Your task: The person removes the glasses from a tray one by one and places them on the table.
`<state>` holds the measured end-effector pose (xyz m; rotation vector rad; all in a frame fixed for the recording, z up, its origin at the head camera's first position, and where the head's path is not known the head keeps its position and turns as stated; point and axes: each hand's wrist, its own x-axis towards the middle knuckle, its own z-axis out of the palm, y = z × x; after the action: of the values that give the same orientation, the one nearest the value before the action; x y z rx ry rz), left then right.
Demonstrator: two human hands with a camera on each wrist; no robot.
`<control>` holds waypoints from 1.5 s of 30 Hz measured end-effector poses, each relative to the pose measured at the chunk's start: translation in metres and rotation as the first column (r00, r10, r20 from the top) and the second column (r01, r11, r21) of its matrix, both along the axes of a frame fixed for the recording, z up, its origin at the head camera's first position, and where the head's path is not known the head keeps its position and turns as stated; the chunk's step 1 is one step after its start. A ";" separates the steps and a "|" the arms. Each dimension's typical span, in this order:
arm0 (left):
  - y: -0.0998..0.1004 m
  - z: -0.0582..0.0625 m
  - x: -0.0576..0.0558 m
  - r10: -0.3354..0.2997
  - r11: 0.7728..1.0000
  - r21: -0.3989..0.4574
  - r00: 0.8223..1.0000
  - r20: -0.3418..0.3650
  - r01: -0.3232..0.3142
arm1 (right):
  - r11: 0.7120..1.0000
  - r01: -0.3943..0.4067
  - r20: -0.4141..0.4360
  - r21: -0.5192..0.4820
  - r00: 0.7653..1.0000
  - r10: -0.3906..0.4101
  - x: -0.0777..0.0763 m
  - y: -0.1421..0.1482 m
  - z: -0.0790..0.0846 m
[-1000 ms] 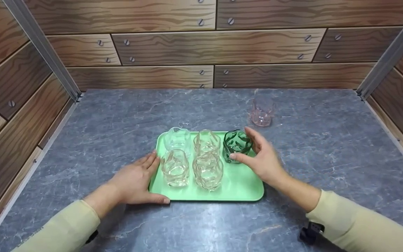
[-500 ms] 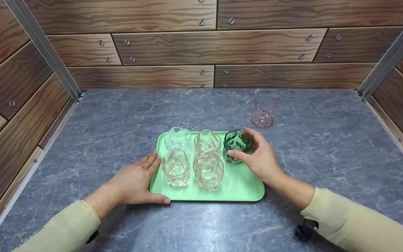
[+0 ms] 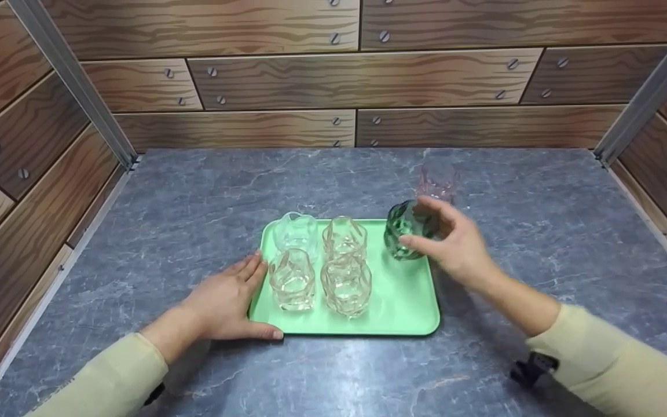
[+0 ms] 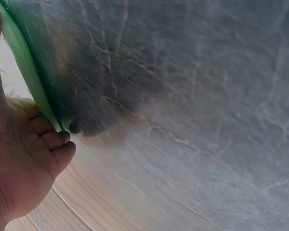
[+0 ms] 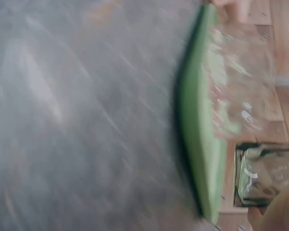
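Gripped between the thumb and fingers of my right hand (image 3: 461, 246), a dark green faceted glass (image 3: 398, 234) is raised over the back right part of a light green tray (image 3: 400, 304). The same glass (image 5: 260, 175) shows from the side in the right wrist view, above the tray's rim (image 5: 197, 110). My left hand (image 3: 223, 304) rests against the tray's front left corner, fingers along the left side and thumb at the front edge. In the left wrist view its fingers (image 4: 53, 140) touch the rim. Several clear glasses, one of them a pale bluish glass (image 3: 294, 234), stand upright on the tray's left and middle.
A pale pink glass (image 3: 439, 180) stands on the grey marbled table (image 3: 223, 185) behind the tray, partly hidden by my right hand. Wood-patterned panels (image 3: 287, 81) enclose the table at the back and sides.
My right hand has closed around the green glass and lifted it off the tray, moving it right and slightly back. My left hand and the other glasses have stayed in place.
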<state>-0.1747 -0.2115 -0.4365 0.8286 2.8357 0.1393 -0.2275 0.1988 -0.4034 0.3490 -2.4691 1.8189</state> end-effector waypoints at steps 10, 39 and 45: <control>-0.002 -0.001 0.001 -0.006 1.000 -0.009 1.000 -0.009 0.006 | 0.994 -0.089 -0.029 0.063 0.995 0.091 -0.025 0.058 0.051; 0.001 0.000 -0.001 0.003 1.000 -0.013 1.000 0.006 -0.003 | 0.963 -0.065 0.100 -0.262 0.991 0.094 -0.111 0.162 0.015; 0.000 0.001 -0.001 0.006 1.000 -0.022 1.000 0.009 -0.006 | 0.995 -0.016 0.147 -0.096 0.989 0.030 -0.117 0.167 0.004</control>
<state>-0.1758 -0.2112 -0.4357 0.8126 2.8261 0.1126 -0.3441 0.3657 -0.3995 0.2471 -2.4704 2.0327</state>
